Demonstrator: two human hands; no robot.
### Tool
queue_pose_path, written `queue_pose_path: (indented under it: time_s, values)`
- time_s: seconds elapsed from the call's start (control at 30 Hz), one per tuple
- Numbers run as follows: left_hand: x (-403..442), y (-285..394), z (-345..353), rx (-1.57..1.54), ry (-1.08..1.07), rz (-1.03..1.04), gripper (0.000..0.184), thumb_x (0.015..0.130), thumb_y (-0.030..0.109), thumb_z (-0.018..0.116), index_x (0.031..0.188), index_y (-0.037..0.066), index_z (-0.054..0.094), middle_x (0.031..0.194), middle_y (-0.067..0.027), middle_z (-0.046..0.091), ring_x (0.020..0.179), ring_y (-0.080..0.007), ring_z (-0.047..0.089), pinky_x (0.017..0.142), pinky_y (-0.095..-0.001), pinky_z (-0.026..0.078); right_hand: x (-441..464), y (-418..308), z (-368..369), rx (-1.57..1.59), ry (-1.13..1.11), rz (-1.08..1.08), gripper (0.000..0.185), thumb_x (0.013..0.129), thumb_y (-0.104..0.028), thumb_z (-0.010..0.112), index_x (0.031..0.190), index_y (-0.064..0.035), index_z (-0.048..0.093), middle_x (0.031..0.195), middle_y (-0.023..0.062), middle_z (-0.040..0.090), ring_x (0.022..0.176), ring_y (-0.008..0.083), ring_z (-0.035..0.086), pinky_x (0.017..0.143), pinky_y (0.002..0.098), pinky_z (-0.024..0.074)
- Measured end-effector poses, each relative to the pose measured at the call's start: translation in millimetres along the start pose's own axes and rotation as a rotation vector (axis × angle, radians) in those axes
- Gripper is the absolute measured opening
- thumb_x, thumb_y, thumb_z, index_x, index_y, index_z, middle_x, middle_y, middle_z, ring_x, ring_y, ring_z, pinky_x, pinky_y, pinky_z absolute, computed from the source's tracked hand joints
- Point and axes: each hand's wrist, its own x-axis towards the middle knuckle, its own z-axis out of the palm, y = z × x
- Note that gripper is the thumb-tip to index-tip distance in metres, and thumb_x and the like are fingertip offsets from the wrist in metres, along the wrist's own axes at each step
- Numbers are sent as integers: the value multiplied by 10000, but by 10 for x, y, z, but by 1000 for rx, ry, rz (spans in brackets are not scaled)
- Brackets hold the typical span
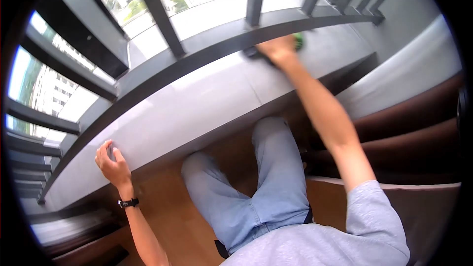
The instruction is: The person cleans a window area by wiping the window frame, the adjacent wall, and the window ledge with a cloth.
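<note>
My right hand (278, 49) is at the far side of the pale ledge (197, 108), just below the window bars, and is blurred by motion. It is closed over something with a rounded green part (298, 42) on its right and a dark part (251, 52) on its left. The hand covers the middle of this object, so its kind cannot be made out. Over the left end of the ledge is my left hand (113, 165), its fingers bent and the thumb apart, holding nothing that I can see. A black watch (128, 202) is on that wrist.
Dark metal bars (160, 15) and a curved rail (212, 44) run along the window behind the ledge. A pale curtain (404, 74) and brown folds (414, 118) hang at the right. My knees (273, 130) are close to the ledge, above a brown floor (162, 207).
</note>
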Motion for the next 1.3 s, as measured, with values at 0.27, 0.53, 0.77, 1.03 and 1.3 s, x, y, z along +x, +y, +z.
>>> queue_pose_path:
  time_s: [0.27,0.53,0.77,1.03,1.3]
  values:
    - [-355,1302,69,-122,-149,368,299,849,75,600,1136,64,680,1206,-111,657,1139,-298,555,1025,-434,396,-792,-1387,306,408,107,-591,191,757,-251,671,822,-85,740,852,170,711,817,340,690,734,456,531]
    - [-307,1860,214,-144,-243,359,332,844,107,600,1165,72,681,1251,-104,640,1169,-291,531,1020,-421,388,-3,1441,-310,134,217,-91,213,810,-281,617,715,-126,729,685,146,689,652,351,690,606,454,547]
    - [-340,1976,262,-62,-218,316,370,818,121,587,1177,82,665,1272,-99,611,1171,-308,524,1031,-430,378,-12,1650,-457,-58,243,-15,230,779,-249,605,634,-92,688,660,184,668,625,369,683,564,469,537]
    - [-251,2480,397,-96,-316,364,213,775,44,612,984,75,642,1012,-110,614,1085,-322,539,988,-448,389,-1019,87,-267,426,38,-569,132,725,-203,671,618,-127,657,581,102,627,573,286,656,593,387,510]
    - [-369,2727,516,-187,-166,338,141,803,53,616,935,81,654,947,-73,602,991,-285,540,913,-416,408,-342,2296,-797,-64,253,-62,250,813,-232,607,603,-100,640,609,153,626,567,362,636,518,462,490]
